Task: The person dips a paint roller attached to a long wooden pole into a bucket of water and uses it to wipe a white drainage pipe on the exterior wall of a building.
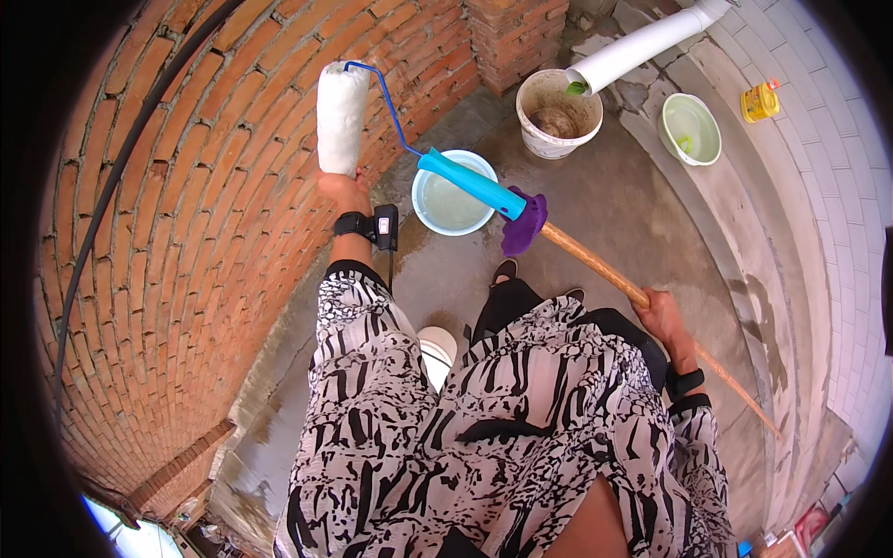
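Observation:
My left hand [342,190] grips the lower end of a white, fluffy paint roller sleeve [342,118]; its fingers are partly hidden. A bent blue wire frame [388,104] runs from the sleeve to a turquoise plastic handle [471,183]. That handle is fitted on a long wooden pole [593,262], with purple cloth [524,222] bunched around the joint. Lower right, my right hand [659,315] is closed around the pole, whose far end slants down past my wrist. Below the turquoise handle in the picture, a light blue basin [455,209] of cloudy liquid stands on the wet floor.
A brick wall [181,230] rises on the left, close to my left arm. Ahead are a dirty white bucket [551,143] under a white pipe [642,45], a pale green basin [670,139] and a yellow bottle [759,104]. A white container [437,352] stands by my legs.

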### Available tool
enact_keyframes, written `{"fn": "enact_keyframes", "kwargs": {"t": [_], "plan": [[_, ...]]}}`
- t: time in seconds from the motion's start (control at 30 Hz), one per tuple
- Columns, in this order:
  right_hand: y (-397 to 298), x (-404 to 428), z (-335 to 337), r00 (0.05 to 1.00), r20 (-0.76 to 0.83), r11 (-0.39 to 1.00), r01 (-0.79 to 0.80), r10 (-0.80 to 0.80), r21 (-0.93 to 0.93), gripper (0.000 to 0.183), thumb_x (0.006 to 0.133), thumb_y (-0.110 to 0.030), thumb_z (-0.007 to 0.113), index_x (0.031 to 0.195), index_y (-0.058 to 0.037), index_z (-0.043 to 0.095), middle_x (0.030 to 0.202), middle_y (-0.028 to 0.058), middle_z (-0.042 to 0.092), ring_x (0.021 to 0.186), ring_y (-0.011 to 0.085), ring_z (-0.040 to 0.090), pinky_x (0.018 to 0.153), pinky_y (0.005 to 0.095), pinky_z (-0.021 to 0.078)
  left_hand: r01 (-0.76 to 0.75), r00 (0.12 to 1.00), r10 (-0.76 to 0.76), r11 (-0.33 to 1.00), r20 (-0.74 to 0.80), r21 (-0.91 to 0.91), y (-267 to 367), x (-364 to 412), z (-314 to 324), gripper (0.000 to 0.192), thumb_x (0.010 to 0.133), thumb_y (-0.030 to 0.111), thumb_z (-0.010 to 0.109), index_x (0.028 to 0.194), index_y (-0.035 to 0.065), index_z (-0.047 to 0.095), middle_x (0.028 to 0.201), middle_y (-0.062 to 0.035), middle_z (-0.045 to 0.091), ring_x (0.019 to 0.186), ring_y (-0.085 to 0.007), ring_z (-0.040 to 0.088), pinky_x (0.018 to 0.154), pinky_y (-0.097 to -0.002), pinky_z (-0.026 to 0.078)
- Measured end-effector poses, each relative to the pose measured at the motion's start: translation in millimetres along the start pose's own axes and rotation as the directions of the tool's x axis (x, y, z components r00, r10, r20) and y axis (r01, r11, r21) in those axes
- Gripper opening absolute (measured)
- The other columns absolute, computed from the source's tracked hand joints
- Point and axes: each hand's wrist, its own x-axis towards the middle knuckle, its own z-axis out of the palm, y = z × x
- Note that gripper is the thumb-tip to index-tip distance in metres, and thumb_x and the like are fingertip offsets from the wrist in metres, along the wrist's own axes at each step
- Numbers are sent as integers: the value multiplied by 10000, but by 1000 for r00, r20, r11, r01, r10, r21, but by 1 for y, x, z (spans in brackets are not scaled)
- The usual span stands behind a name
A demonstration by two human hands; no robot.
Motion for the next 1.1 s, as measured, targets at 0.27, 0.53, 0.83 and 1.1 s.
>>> {"fn": "enact_keyframes", "kwargs": {"t": [0.27, 0.53, 0.83, 1.1], "plan": [[8, 3, 0, 997, -55, 997, 44, -47, -66, 192, 733, -200, 571, 682, -16, 548, 617, 238, 519, 608, 408, 521, 524, 431, 425, -405, 894, 307, 865, 326, 296, 26, 40, -3, 381, 869, 226, 369, 1166, 6, 463, 1131, -119, 517, 1010, -206, 505, 855, -319, 384], [3, -2, -3, 994, -79, 996, 76, -79, -36, 188, 727, -189, 576, 670, -13, 541, 599, 235, 512, 591, 410, 515, 517, 428, 420, -813, 553, 627, 550, 549, 192, 66, 5, 68, 495, 874, 426, 381, 981, -10, 588, 905, -92, 613, 829, -171, 556, 752, -286, 413], [15, 9, -18, 995, 102, 1000, -5, 7, -22, 233, 710, -217, 623, 696, -1, 534, 594, 200, 510, 559, 354, 507, 517, 388, 404, -542, 790, 529, 839, 309, -50, 42, -24, 102, 342, 856, 248, 489, 745, -33, 648, 629, -36, 595, 550, -88, 508, 522, -248, 404], [-69, 69, -26, 989, 123, 992, 72, -85, 105, 365, 751, -347, 632, 728, -7, 504, 572, 122, 490, 508, 208, 484, 495, 340, 384, -457, 823, 455, 886, 339, -81, 15, -42, 113, 323, 850, 199, 503, 676, -45, 623, 616, -30, 588, 536, -86, 501, 501, -234, 398]]}}
